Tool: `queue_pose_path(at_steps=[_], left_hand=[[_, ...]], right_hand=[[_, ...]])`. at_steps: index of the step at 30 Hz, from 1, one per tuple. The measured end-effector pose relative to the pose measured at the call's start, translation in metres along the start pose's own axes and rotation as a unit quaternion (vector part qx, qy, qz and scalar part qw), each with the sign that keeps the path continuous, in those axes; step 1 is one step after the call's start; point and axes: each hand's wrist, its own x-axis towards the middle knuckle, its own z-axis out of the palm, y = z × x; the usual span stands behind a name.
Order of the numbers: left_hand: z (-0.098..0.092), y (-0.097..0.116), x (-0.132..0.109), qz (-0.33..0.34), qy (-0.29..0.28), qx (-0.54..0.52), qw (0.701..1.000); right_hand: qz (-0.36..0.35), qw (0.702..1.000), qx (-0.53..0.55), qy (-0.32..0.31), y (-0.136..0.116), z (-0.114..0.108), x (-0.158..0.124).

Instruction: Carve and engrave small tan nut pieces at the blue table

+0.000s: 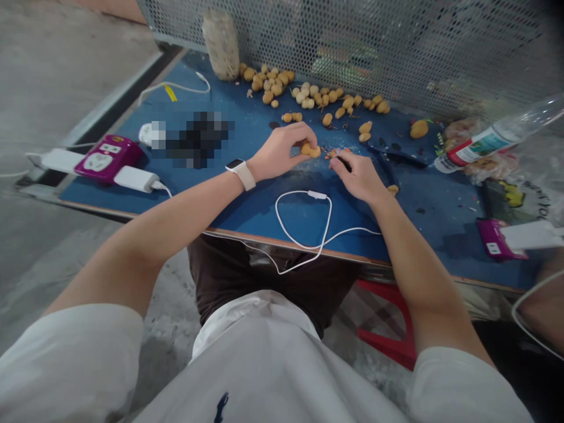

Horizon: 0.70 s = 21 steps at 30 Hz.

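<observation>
My left hand (pixel 282 150), a watch (pixel 241 173) on its wrist, pinches a small tan gourd (pixel 312 151) between thumb and fingers. In my right hand (pixel 361 178) is a slim tool with a black handle (pixel 344 163), its thin tip pointing at the gourd; the exact kind of tool cannot be made out. Orange crumbs and pale specks lie on the blue table (pixel 247 202) around the tip. Just beyond my hands rest a pair of joined tan gourds (pixel 291 117) and a single one (pixel 326 120).
Many gourds (pixel 273 82) line the back beside a cloudy jar (pixel 221 47) and perforated metal panel (pixel 282 26). A white cable (pixel 304 244) loops over the front edge. Purple power strips (pixel 110 158) sit left and right. A plastic bottle (pixel 489 141) lies at right, near a person's arm (pixel 546 305).
</observation>
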Motion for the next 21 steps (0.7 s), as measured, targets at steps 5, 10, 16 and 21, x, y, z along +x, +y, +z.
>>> queue_pose_path(at_steps=[5,10,16,21], left_hand=[[-0.001,0.005,0.001,-0.024,-0.005,0.007,1.000],[-0.002,0.006,0.003,-0.024,-0.002,0.008,1.000],[-0.003,0.012,0.003,-0.043,0.001,-0.001,0.999],[-0.004,0.014,0.004,-0.041,0.007,0.003,0.999]], right_hand=[[0.003,1.000,-0.004,0.001,-0.001,-0.001,0.000],[0.000,1.000,0.001,0.005,-0.002,-0.001,0.000],[-0.001,1.000,0.001,0.010,-0.003,0.001,0.000],[-0.004,1.000,0.000,0.013,-0.002,0.001,0.001]])
